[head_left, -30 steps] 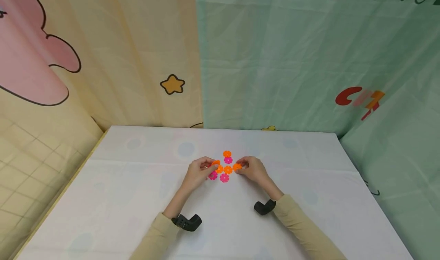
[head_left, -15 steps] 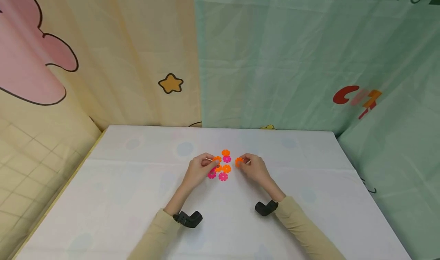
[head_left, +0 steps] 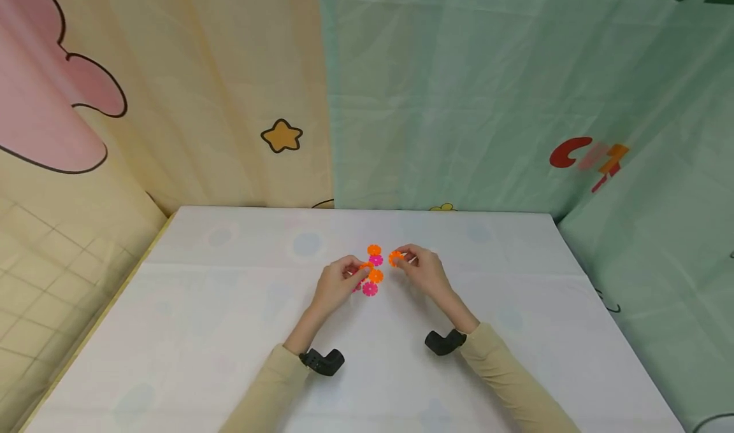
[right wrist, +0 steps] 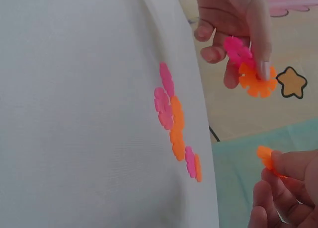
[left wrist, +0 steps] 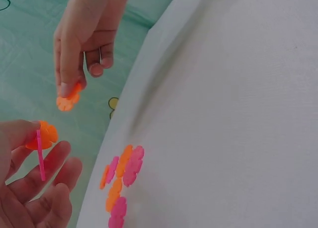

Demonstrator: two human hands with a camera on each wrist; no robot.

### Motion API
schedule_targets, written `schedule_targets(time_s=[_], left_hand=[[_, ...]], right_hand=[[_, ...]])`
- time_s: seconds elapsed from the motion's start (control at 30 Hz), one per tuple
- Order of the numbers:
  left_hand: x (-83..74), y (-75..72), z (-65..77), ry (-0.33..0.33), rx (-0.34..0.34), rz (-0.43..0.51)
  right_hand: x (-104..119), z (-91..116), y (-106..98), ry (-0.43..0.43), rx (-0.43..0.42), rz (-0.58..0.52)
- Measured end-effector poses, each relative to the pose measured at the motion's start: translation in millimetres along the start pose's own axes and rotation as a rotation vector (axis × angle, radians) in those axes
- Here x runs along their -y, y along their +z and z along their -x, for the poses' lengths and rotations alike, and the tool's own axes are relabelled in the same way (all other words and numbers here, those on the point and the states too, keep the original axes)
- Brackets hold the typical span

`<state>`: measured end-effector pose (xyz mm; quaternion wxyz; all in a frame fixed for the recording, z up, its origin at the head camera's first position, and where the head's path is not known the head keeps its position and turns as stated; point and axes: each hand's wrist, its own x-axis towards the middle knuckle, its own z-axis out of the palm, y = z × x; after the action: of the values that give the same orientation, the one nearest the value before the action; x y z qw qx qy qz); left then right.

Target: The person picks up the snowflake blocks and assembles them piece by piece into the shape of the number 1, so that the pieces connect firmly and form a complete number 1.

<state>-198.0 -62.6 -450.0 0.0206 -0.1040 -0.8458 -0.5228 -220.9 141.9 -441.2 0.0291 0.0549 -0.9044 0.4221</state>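
Note:
Flower-shaped plastic snap discs, orange and pink, are in both hands and on the table. My left hand (head_left: 338, 283) pinches an orange disc (right wrist: 251, 88) between thumb and fingers. A pink disc (right wrist: 237, 50) is joined to it at an angle, edge-on in the left wrist view. To the right, my right hand (head_left: 427, 272) pinches a single orange disc (head_left: 394, 258) by its edge, raised over the table. The two held pieces face each other, apart. Just below the left fingertips lie a loose orange disc (head_left: 375, 276) and a pink disc (head_left: 369, 289).
Behind the hands, another orange disc (head_left: 374, 249) and pink disc (head_left: 376, 260) lie on the white-covered table (head_left: 229, 331). A beige and green printed cloth (head_left: 436, 102) hangs at its far edge. Black wrist devices (head_left: 323, 362) sit on both forearms.
My right hand has lifted its orange disc up from beside the loose discs. My left hand, with its joined pieces, has risen and shifted slightly right, covering part of the pile.

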Motion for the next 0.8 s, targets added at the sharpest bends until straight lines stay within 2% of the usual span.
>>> schedule_targets(time_s=[0.23,0.47,0.63,0.8], left_hand=[[2.9,7.6,-2.4,-0.011,-0.008,-0.053],[0.5,11.9,-3.1,0.003,-0.024,-0.107],[-3.7,12.4,-1.8,0.051,-0.006,-0.124],[-5.6,13.4,-1.5,0.083,-0.024,-0.181]], right_hand=[[11,4,-2,-0.019,-0.003,-0.055],[17,5,0,-0.091,-0.027,-0.141],[21,5,3,-0.116,-0.061,-0.186],[23,4,5,-0.117,-0.091,-0.208]])
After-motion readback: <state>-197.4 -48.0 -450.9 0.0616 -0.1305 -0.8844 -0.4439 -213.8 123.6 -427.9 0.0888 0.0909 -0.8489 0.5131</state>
